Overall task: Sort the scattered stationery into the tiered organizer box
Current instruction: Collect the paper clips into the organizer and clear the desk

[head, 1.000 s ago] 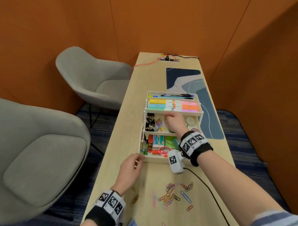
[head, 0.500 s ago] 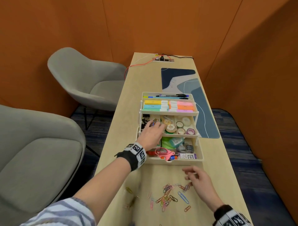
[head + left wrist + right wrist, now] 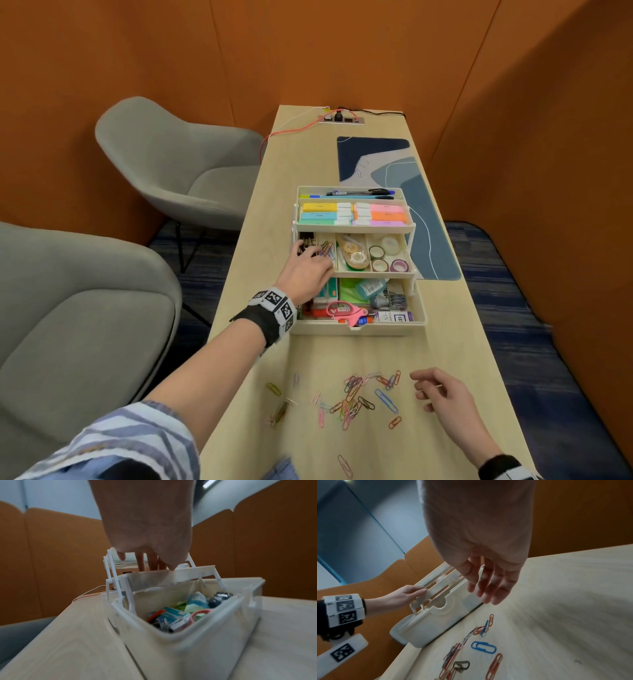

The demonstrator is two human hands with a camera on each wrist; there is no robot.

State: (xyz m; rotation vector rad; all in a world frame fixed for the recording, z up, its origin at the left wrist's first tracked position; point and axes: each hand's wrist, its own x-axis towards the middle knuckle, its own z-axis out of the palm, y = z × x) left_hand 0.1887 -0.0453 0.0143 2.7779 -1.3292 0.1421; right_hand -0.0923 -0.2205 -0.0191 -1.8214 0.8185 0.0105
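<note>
The white tiered organizer box (image 3: 356, 329) stands open in the middle of the table, its three tiers stepped back. My left hand (image 3: 308, 270) reaches into the left end of the middle tier, over the compartment of coloured paper clips (image 3: 328, 248). In the left wrist view its fingers (image 3: 142, 563) point straight down past the tier's rim, and nothing shows between them. Scattered paper clips (image 3: 356, 397) lie on the table in front of the box. My right hand (image 3: 442, 394) hovers just right of them, fingers relaxed and empty (image 3: 488, 595), near a blue clip (image 3: 483, 647).
Two grey chairs (image 3: 171, 164) (image 3: 68, 325) stand close along the table's left edge. A blue desk mat (image 3: 421, 192) lies behind and right of the box. A power socket with cables (image 3: 340, 119) sits at the far end. One stray clip (image 3: 344, 466) lies near the front edge.
A second ago my right hand was in the middle tier and my left hand by the clips. They have swapped: the left hand went to the clip compartment, the right hand drew back to the table.
</note>
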